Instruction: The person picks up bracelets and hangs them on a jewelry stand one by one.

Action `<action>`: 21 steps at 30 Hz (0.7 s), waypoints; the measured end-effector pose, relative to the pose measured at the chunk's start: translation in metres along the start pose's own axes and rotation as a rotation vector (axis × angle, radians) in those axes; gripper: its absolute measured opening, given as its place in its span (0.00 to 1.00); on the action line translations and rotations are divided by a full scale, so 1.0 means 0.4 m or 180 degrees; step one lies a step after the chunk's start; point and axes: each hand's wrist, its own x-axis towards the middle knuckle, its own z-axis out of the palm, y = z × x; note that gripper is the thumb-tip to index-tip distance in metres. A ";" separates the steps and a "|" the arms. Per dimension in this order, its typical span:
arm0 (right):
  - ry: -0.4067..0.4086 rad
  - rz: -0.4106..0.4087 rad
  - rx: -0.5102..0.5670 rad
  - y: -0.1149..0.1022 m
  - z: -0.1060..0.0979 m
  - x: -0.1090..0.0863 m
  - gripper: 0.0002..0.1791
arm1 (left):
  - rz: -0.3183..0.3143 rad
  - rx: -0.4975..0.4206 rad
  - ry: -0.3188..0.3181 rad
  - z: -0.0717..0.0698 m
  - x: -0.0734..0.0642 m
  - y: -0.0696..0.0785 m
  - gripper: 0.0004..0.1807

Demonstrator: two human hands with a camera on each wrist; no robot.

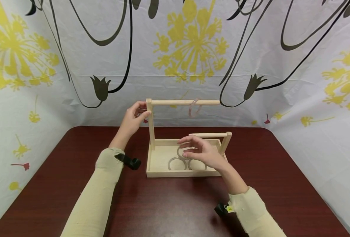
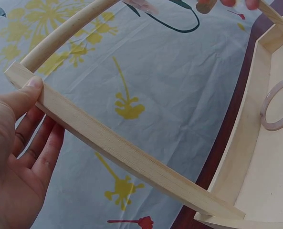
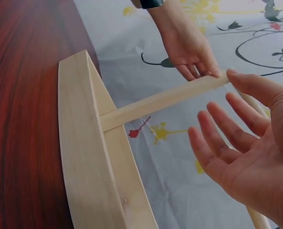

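A pale wooden bangle stand has a tray (image 1: 183,174) at its base, a tall post (image 1: 151,126) with a long top bar (image 1: 172,102), and a shorter bar (image 1: 210,135) at the right. My left hand (image 1: 133,120) holds the top of the tall post, thumb in front and fingers behind, as the left wrist view shows. One pinkish bangle (image 1: 190,112) hangs on the long bar. Three bangles (image 1: 169,164) lie in the tray, one partly behind my right hand (image 1: 204,153). That hand hovers over the tray with fingers loosely bent and nothing in them.
The stand sits on a dark red-brown table (image 1: 169,210). Behind it hangs a white cloth (image 1: 169,65) printed with yellow flowers and dark stems. A dark wrist camera (image 1: 131,163) is strapped at the left sleeve, another (image 1: 221,209) at the right.
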 end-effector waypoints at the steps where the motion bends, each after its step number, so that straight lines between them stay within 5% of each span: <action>1: -0.0042 0.0026 -0.0011 0.003 0.002 0.001 0.23 | 0.0001 0.0001 0.0001 0.000 0.000 0.000 0.19; 8: -0.0266 0.0125 -0.0110 0.024 0.010 0.004 0.25 | -0.0001 0.0001 0.0010 0.001 0.000 0.000 0.19; 21: -0.0275 0.0311 -0.0204 0.091 0.010 0.011 0.26 | 0.0002 0.0006 0.0004 0.001 0.002 -0.004 0.19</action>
